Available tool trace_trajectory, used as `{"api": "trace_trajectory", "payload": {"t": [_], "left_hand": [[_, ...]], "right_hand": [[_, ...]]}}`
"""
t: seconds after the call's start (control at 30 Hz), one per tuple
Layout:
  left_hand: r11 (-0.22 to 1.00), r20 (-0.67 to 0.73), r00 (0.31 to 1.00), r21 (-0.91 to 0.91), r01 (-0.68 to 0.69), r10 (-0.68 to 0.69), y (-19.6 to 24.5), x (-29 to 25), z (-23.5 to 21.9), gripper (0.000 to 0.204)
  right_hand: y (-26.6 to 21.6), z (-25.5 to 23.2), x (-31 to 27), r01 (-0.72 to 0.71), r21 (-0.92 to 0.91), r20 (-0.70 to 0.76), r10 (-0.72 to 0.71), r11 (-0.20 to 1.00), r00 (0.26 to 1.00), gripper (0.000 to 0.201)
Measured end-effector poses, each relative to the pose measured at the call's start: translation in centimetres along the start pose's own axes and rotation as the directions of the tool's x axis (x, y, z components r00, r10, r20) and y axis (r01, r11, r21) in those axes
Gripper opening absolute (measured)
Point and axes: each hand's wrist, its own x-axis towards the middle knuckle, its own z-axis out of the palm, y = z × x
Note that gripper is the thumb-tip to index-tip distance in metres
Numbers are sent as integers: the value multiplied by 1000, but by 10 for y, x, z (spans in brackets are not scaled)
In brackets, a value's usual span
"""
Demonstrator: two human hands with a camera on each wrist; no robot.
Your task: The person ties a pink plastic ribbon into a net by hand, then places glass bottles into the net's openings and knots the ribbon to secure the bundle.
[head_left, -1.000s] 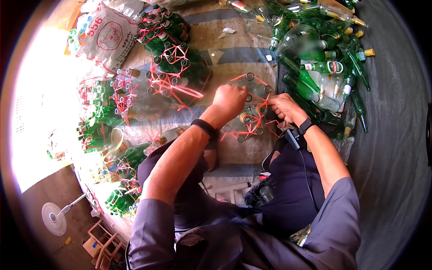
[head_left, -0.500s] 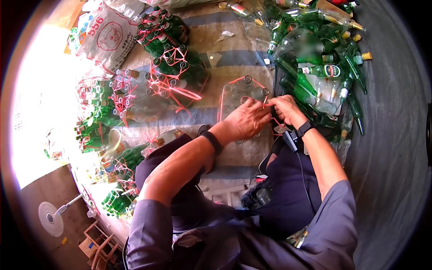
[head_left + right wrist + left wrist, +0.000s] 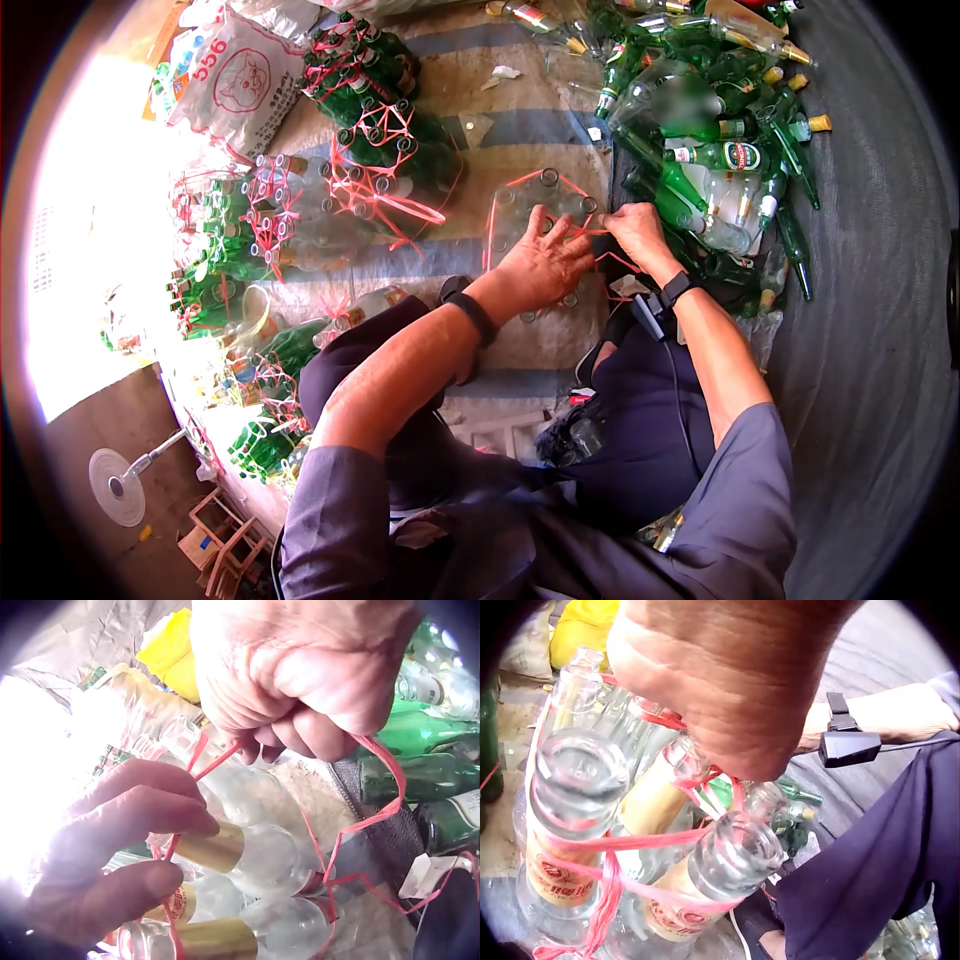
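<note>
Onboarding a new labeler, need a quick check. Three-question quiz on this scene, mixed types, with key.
1. Multiple choice. What does the right hand grip?
A) a pair of scissors
B) a red string
C) a paper cup

2. True or false. The bottles beneath the left hand are clear glass.

3. Fill in the blank. The white sack at the upper left of the head view carries the red number ___.

Key
1. B
2. True
3. 556
</note>
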Motion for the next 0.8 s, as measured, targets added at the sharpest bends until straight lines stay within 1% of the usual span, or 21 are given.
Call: {"api": "trace_trajectory", "payload": {"t": [0.03,0.13,0.2,0.3,0.43,0.5,0.57,0.6,0.63,0.7,0.73,0.77,0.8], "left_hand": [[1000,1,1000,-1,1,-1,-1,-1,2,35],[1000,-11,1000,-7,17,-17,-1,-3,3,38],[1000,33,999,0,30,-30,-1,-2,2,41],[999,42,999,-40,34,-33,-2,-4,1,44],[999,27,999,-34,42,-41,-2,-6,5,45],[998,44,999,-50,33,-31,-3,-6,4,46],[997,57,998,-61,41,-38,-1,-9,1,48],[996,74,996,-75,46,-40,0,-10,-1,49],[996,67,997,-73,54,-49,0,-10,-3,49],[995,156,986,-79,66,-53,2,-9,-7,51],[996,146,988,-65,64,-54,2,-9,-6,50],[995,140,988,-65,71,-61,2,-9,-4,50],[995,138,988,-72,76,-65,3,-9,-2,49]], "right_hand": [[3,0,1,17,10,-9,-17,1000,1000,33],[7,-3,2,5,14,-6,-5,1000,1000,32],[4,-8,1,4,21,2,-4,1000,1000,31],[1,-12,-2,-5,26,-6,5,1000,1000,30],[1,-16,-1,-18,14,-23,18,1000,1000,32],[-1,-19,0,-13,9,-25,13,1000,1000,34],[-9,-26,0,6,-66,15,-5,998,1000,37],[-15,-31,-2,51,-106,17,-49,993,999,38],[-21,-37,-4,60,-111,20,-58,992,998,38],[-46,-51,-14,164,-81,155,-150,983,976,37],[-46,-54,-12,177,-65,227,-158,982,961,30],[-50,-55,-10,183,-71,230,-163,980,959,30],[-55,-56,-9,246,-55,278,-222,968,934,27]]}}
